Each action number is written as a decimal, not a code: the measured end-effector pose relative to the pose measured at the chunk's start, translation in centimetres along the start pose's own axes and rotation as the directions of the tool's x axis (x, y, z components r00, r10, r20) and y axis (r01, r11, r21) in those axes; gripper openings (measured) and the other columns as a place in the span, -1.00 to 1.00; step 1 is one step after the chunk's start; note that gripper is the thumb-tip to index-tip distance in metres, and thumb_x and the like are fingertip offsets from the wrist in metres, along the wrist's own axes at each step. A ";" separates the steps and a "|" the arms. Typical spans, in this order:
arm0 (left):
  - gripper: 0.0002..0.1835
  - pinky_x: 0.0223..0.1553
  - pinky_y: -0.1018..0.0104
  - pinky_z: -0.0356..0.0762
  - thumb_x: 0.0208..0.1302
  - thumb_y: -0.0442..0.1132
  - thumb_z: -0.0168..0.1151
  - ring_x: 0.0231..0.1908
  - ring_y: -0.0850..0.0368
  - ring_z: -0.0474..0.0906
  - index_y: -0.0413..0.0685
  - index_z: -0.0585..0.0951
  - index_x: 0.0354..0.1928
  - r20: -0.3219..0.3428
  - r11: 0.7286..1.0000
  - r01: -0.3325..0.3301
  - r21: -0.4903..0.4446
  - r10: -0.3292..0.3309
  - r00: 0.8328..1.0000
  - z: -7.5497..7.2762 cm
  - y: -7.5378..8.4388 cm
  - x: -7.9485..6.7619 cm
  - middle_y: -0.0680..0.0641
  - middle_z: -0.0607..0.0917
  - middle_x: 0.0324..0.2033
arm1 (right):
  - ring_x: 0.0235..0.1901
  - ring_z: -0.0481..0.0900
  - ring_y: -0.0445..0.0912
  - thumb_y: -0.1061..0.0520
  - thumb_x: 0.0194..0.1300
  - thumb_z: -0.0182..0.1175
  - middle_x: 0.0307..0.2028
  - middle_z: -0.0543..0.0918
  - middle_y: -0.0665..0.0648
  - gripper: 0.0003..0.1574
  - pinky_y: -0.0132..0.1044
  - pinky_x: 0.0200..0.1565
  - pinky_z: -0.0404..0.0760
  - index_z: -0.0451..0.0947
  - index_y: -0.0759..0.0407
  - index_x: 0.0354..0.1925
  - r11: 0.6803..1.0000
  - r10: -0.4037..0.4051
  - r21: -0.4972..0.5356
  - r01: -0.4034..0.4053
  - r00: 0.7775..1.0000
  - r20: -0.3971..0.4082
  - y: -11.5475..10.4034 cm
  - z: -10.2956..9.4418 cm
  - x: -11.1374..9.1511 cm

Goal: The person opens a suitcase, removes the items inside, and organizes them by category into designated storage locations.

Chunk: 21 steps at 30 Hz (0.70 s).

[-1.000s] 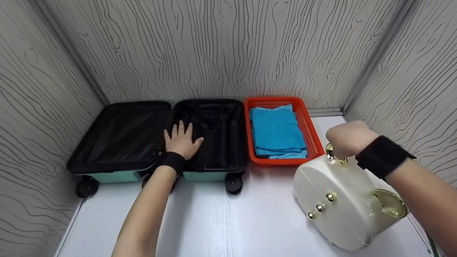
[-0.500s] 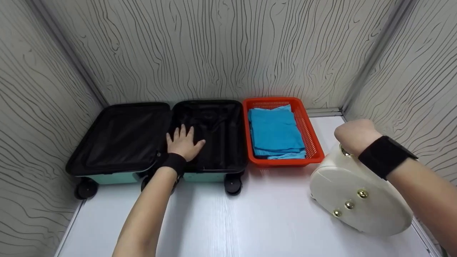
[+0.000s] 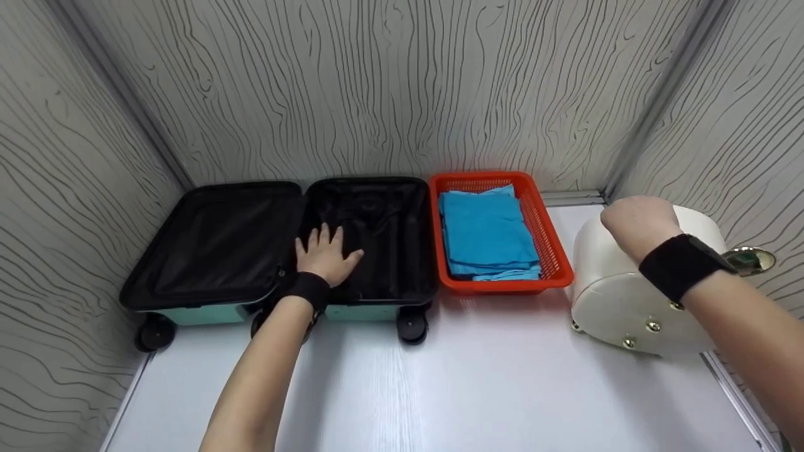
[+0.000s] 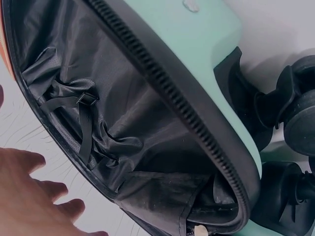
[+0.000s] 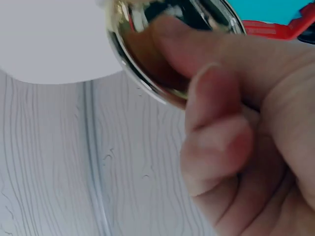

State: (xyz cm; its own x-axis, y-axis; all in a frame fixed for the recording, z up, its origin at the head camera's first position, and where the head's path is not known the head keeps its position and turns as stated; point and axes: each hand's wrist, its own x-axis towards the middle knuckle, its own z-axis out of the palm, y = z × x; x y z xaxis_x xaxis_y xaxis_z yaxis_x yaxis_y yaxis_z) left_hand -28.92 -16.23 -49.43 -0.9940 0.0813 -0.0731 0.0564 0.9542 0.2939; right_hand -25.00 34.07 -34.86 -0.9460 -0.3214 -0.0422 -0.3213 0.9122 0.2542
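My left hand (image 3: 326, 260) lies with spread fingers over the right half of an opened mint-green suitcase (image 3: 402, 251) with black lining; in the left wrist view the fingers (image 4: 29, 196) are extended beside the suitcase's zipped edge. At the right, my right hand (image 3: 642, 227) grips a cream, rounded case (image 3: 641, 301) by a shiny gold fitting (image 5: 147, 64), with thumb and fingers curled at its rim. Small gold balls dot the case's flat face, and a second gold fitting (image 3: 752, 258) sticks out on its far right. My forearm covers part of the case.
Folded blue cloths (image 3: 487, 229) are stacked in a red plastic basket (image 3: 502, 287), between suitcase and cream case. Black wheels (image 3: 412, 325) jut from the suitcase's front. Patterned panels (image 3: 402, 94) enclose the white table (image 3: 490, 389) at the back and sides.
My right hand has moved right and slightly up with the cream case, which has turned and shifted toward the right wall. The left hand has slid down slightly.
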 end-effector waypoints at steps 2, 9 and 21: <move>-0.12 0.46 -0.34 -0.39 0.52 0.31 -0.06 0.56 -0.30 -0.19 -0.06 0.05 0.63 0.004 1.000 0.000 -0.003 0.000 1.000 0.0 -0.1 0.0 -0.29 -0.05 0.59 | -0.58 0.47 0.07 0.53 0.14 0.16 -0.61 0.53 0.14 -0.64 0.17 -0.57 0.59 0.47 0.15 -0.60 1.000 0.008 0.009 -0.008 1.000 -0.010 0.5 0.3 0.4; -0.14 0.46 -0.34 -0.33 0.53 0.28 -0.05 0.56 -0.32 -0.16 -0.08 0.07 0.63 -0.025 1.000 0.001 0.008 0.000 1.000 -0.5 -0.1 -0.3 -0.31 0.00 0.58 | -0.60 0.44 0.09 0.56 0.14 0.05 -0.63 0.50 0.17 -0.60 0.23 -0.62 0.55 0.41 0.15 -0.64 0.998 0.033 0.053 -0.029 0.997 -0.075 1.6 1.0 1.9; -0.15 0.47 -0.33 -0.32 0.54 0.28 -0.07 0.56 -0.30 -0.15 -0.07 0.08 0.63 -0.018 0.999 0.016 0.031 -0.016 1.000 -0.4 -0.3 -0.4 -0.30 0.01 0.58 | -0.54 0.55 0.26 0.59 0.14 0.07 -0.55 0.55 0.36 -0.65 0.27 -0.57 0.56 0.50 0.27 -0.61 0.992 0.106 0.094 -0.090 0.977 -0.184 2.9 2.9 5.2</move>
State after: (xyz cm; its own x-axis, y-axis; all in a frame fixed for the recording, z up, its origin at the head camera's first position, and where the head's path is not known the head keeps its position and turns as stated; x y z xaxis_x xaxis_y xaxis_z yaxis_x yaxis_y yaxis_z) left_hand -28.60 -16.70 -49.11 -0.9963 0.0612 -0.0604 0.0433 0.9638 0.2632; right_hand -30.98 35.78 -37.10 -0.9506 -0.2640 0.1630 -0.2374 0.9572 0.1654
